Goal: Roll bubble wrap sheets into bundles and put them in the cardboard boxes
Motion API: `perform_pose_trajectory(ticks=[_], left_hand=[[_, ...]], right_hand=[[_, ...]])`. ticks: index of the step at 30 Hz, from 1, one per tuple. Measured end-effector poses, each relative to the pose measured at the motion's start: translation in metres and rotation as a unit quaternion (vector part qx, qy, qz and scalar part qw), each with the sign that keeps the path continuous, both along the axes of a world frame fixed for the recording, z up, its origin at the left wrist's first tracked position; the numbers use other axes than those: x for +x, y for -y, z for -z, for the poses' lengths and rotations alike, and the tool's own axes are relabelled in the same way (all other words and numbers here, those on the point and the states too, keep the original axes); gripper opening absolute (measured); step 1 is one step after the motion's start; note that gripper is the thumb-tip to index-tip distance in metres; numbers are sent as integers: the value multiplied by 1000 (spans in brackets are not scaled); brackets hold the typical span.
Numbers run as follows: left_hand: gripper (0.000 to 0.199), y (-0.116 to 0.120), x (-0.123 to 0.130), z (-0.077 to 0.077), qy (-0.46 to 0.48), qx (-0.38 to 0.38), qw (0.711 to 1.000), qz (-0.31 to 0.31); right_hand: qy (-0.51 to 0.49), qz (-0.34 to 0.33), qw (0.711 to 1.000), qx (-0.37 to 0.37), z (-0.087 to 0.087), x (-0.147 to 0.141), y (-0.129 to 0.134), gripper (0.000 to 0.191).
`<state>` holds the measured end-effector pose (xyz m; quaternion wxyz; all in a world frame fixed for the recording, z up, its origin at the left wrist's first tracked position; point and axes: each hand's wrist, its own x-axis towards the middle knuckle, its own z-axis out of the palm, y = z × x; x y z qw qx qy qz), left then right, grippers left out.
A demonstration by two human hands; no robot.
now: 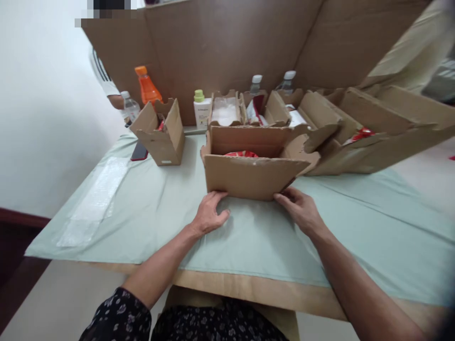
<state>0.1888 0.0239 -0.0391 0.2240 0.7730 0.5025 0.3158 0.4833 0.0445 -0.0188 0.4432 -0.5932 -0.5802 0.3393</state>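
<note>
At the near edge of the row of cartons, the front box sits upright on the cloth-covered desk, red packet inside. Left hand at its lower left corner, thumb spread from fingers, grip part open. Right hand at lower right corner, thumb and fingers close together by the bottom edge; can't tell if they pinch it. Small box stands off to the left, phone just beside it, bubble wrap nearer.
</note>
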Motion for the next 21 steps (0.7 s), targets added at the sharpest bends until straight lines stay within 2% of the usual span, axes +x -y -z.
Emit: perform_pose_trajectory(ticks=[4,11,17,21], left_hand=[[61,-3,-1,-1,-4,-17,1000,9],[74,-9,-9,0,-11,-40,999,5],[55,-6,-14,-4,-41,-77,995,50],[47,11,-34,-10,20,-86,996,21]], right_hand=[[49,88,995,-6,5,1,-19,28],[129,79,988,-15,0,-9,-8,18],[165,60,984,-7,7,-9,-7,31],[158,68,984,40,20,-2,-13,44]])
